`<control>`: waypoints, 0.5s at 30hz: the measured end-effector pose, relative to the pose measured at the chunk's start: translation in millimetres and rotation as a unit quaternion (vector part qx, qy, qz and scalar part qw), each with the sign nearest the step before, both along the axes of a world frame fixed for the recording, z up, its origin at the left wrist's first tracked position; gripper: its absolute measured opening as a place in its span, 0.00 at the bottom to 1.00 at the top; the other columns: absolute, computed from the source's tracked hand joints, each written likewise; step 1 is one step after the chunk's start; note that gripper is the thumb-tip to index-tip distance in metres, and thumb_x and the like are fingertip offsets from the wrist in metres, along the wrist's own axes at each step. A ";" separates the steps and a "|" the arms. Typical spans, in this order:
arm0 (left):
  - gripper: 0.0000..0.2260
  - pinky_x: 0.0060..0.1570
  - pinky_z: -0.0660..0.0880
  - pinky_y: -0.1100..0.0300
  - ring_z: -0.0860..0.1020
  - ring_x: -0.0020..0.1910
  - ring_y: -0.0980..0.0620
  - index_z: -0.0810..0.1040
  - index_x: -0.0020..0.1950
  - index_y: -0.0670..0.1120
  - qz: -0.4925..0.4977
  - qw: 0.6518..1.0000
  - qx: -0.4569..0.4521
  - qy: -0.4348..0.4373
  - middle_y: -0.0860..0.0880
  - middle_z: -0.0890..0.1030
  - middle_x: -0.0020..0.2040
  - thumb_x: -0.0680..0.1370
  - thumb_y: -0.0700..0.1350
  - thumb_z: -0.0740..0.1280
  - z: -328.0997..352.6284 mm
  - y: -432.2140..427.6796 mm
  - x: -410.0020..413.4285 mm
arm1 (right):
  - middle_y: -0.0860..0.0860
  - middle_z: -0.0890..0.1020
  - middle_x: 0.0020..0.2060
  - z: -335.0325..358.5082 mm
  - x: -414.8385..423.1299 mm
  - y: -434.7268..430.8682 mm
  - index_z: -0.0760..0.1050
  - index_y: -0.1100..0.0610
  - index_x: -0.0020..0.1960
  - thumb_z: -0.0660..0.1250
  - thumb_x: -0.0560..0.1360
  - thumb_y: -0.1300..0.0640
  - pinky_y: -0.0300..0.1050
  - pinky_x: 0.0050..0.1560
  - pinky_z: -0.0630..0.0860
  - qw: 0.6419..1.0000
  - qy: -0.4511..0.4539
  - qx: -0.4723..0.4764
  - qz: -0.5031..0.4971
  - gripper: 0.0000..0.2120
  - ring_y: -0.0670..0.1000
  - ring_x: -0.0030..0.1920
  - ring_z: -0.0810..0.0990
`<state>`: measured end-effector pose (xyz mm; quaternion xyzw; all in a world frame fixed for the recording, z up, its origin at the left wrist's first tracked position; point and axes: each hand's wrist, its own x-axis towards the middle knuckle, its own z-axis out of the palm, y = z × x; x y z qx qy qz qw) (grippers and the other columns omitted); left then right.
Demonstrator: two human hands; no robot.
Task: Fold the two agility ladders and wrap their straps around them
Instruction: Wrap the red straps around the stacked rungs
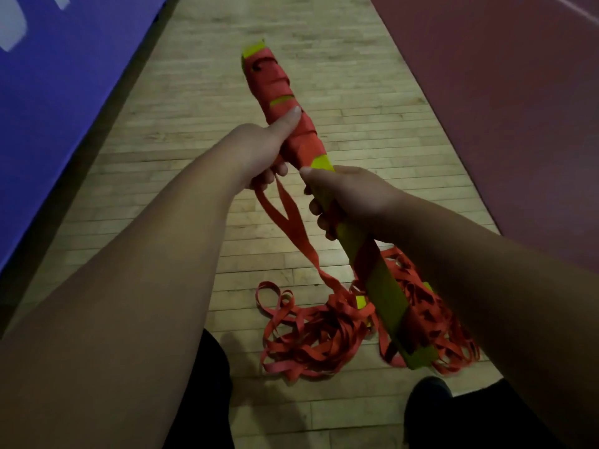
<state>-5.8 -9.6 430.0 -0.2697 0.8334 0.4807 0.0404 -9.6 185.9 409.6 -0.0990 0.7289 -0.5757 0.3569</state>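
We grip the ladder (278,80) with left hand (259,150) and right hand (351,196); its seemingly tangled strap (293,223) could snag, loosening wraps.

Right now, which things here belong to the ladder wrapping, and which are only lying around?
In the job: yellow rung bundle, wound red strap, loose red strap pile, left hand, right hand; both hands grip the bundle.
Just lying about: blue mat, dark red court surface.

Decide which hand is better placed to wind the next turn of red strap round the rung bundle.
Probably the left hand: it holds the loose red fabric strap beside the wrapped part of the yellow-green rung bundle. The right hand grips the bare rungs, steadying them.
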 end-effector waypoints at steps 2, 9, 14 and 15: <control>0.37 0.42 0.79 0.53 0.78 0.31 0.50 0.86 0.48 0.44 -0.015 0.999 -0.027 -0.017 0.52 0.83 0.31 0.81 0.77 0.58 -3.4 -2.6 3.5 | 0.58 0.85 0.44 -4.1 2.4 -2.9 0.79 0.60 0.60 0.70 0.83 0.41 0.51 0.38 0.83 0.998 0.033 0.043 -0.010 0.21 0.55 0.37 0.83; 0.34 0.38 0.74 0.56 0.79 0.32 0.53 0.82 0.46 0.46 -0.037 0.993 -0.106 -0.034 0.53 0.81 0.32 0.87 0.71 0.51 -3.3 7.0 5.1 | 0.57 0.86 0.45 -9.0 6.8 -16.1 0.77 0.56 0.59 0.67 0.85 0.40 0.51 0.37 0.87 0.985 0.114 0.131 -0.010 0.18 0.54 0.37 0.86; 0.33 0.39 0.75 0.56 0.80 0.36 0.53 0.82 0.52 0.46 -0.066 0.990 -0.116 -0.052 0.50 0.84 0.40 0.87 0.71 0.49 -8.9 2.0 4.5 | 0.57 0.86 0.46 -15.8 4.0 -15.9 0.77 0.56 0.59 0.66 0.85 0.38 0.51 0.39 0.87 0.979 0.120 0.164 -0.001 0.20 0.55 0.38 0.88; 0.33 0.39 0.76 0.56 0.80 0.36 0.53 0.81 0.54 0.47 -0.063 0.992 -0.096 -0.058 0.50 0.83 0.41 0.87 0.71 0.49 -10.2 1.0 4.4 | 0.57 0.86 0.46 -16.5 3.6 -15.7 0.77 0.56 0.58 0.66 0.85 0.38 0.51 0.40 0.87 0.978 0.123 0.170 0.003 0.20 0.55 0.39 0.88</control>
